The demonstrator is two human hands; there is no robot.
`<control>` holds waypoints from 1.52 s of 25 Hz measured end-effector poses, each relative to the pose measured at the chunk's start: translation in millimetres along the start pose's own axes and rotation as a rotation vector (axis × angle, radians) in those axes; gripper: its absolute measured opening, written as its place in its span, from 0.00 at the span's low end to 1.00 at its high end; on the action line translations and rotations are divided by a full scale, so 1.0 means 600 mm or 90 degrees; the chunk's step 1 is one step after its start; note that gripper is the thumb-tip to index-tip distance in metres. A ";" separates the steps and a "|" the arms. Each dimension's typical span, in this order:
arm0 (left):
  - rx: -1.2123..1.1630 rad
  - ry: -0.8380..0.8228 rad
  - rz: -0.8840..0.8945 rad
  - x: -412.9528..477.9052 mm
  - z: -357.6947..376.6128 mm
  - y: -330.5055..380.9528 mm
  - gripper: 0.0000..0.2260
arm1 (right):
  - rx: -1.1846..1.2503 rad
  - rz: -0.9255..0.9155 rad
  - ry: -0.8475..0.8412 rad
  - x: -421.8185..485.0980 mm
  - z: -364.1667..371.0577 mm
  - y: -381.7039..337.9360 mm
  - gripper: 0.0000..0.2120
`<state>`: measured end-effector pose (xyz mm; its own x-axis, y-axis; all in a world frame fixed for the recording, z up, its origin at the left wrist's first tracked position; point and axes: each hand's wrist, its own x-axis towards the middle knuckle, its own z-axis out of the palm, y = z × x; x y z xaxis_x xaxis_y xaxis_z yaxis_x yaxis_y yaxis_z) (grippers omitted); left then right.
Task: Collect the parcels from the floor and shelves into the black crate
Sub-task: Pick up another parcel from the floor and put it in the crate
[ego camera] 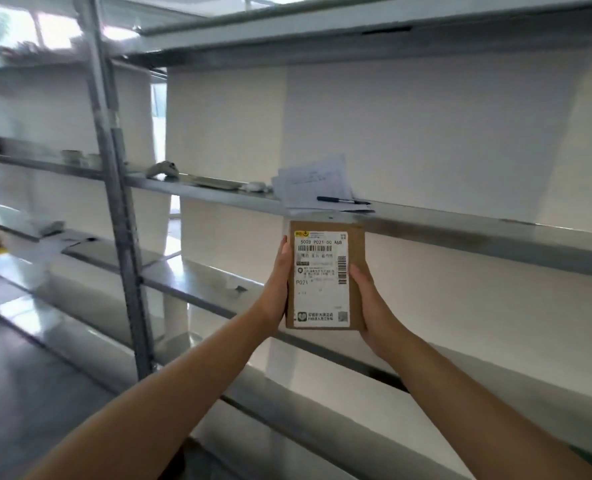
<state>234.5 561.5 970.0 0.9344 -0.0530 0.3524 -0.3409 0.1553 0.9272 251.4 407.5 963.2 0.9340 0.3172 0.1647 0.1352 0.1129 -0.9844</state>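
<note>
Status: the parcel (322, 278) is upright in the air, label facing me, in front of the steel shelf (495, 237) and just below its front edge. It rests on nothing. The left hand (277, 289) grips its left edge and the right hand (372, 306) its right edge. On each hand the thumb lies on the front face and the fingers wrap out of sight behind. The black crate is not in view.

Hazards, as I judge them from here:

1. Edge-only grip. Nothing shows under the parcel's bottom edge, so the squeeze from both sides carries the load. If one hand lets go before the other shifts underneath, the parcel is likely to pivot and drop.
2. Clearance above. The parcel's top edge sits close under loose papers (315, 185) and a pen (343, 200) that lie at the shelf lip. An upward or forward move could catch them and sweep them to the floor — draw the parcel back and down first.
3. Blind carry. With the crate unseen, the transfer calls for a turn. A fast swing near the grey post (121, 202) risks clipping it with an elbow or with the parcel.
</note>
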 end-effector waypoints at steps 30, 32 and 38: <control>0.060 0.773 -0.164 -0.184 -0.707 -0.140 0.15 | 0.025 0.274 -0.723 0.392 0.729 0.419 0.23; 0.062 0.772 -0.201 -0.184 -0.760 -0.165 0.18 | 0.006 0.284 -0.735 0.418 0.764 0.451 0.22; 0.037 0.717 -0.321 -0.212 -0.995 -0.233 0.18 | -0.070 0.326 -0.678 0.504 0.933 0.569 0.24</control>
<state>225.5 1135.2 719.9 0.5216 0.7889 -0.3249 0.1061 0.3179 0.9422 394.7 1069.0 712.2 0.1495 0.9314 -0.3319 -0.0977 -0.3201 -0.9423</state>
